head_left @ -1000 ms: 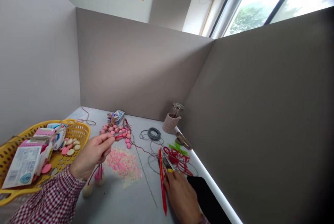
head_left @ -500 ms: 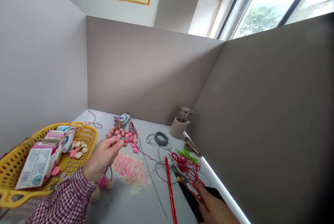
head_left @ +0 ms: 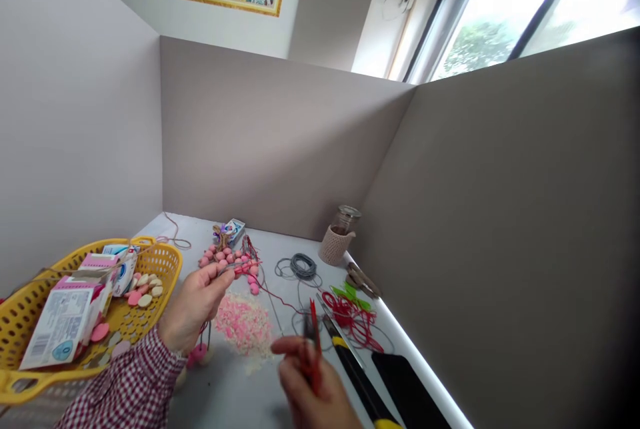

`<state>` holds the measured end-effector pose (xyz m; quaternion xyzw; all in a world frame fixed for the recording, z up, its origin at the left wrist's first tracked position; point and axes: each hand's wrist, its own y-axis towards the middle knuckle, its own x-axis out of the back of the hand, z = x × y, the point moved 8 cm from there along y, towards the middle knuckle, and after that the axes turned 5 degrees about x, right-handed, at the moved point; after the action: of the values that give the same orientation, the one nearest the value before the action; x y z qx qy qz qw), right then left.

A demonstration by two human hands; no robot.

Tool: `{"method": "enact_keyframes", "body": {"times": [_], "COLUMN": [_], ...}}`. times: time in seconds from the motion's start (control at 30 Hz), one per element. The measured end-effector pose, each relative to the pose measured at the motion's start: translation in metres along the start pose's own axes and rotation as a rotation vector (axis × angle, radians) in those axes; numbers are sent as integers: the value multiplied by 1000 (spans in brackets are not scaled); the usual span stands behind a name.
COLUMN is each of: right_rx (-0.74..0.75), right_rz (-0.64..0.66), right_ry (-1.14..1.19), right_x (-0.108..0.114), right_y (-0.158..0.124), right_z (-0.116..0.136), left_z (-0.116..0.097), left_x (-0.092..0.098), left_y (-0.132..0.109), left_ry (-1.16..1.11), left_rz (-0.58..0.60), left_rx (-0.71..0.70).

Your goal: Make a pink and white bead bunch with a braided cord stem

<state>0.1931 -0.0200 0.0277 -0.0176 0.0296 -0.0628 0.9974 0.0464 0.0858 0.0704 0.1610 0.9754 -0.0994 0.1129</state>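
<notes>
Over grey table [head_left: 225, 395], L hand [head_left: 193, 312] pinches thin metal needle [head_left: 226, 270], R hand [head_left: 305, 379] grips red stick [head_left: 314, 342].

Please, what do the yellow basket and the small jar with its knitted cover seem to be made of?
The basket looks like glossy moulded plastic: it has an even yellow colour and regular punched holes. The jar looks like clear glass, because dark contents show through it; its lid may be metal, but that is hard to tell. The cover looks like matte beige yarn, with visible crocheted stitches.

Our left hand [head_left: 193, 309] is pinching a thin needle [head_left: 226, 270] trailing red cord [head_left: 274, 299] — our right hand [head_left: 305, 379] is holding a red rod [head_left: 313, 342].
</notes>
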Motion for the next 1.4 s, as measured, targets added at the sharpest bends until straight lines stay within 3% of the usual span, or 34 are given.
{"method": "enact_keyframes", "body": {"times": [0.13,0.27,0.43,0.67,0.93,1.4], "right_rx": [-180,-325,-205,-216,-276,-166], "right_rz": [182,160,105,34,101,135], "right_ry": [189,412,511,572,712,730], "right_x": [-48,-64,-66,-69,-77,-71], "right_y": [7,12,24,34,39,41], "right_z": [-25,-32,-18,-5,4,17], "left_z": [-1,-1,4,7,4,2], "left_x": [0,1,-1,-3,-7,-4], "left_y": [-2,-4,-5,-4,-7,-4], "left_ry": [-24,-60,-111,-99,-89,-79], "left_rz": [-35,-76,-77,-66,-63,-22], "left_rx": [-17,-25,-10,-9,-12,-18]}}
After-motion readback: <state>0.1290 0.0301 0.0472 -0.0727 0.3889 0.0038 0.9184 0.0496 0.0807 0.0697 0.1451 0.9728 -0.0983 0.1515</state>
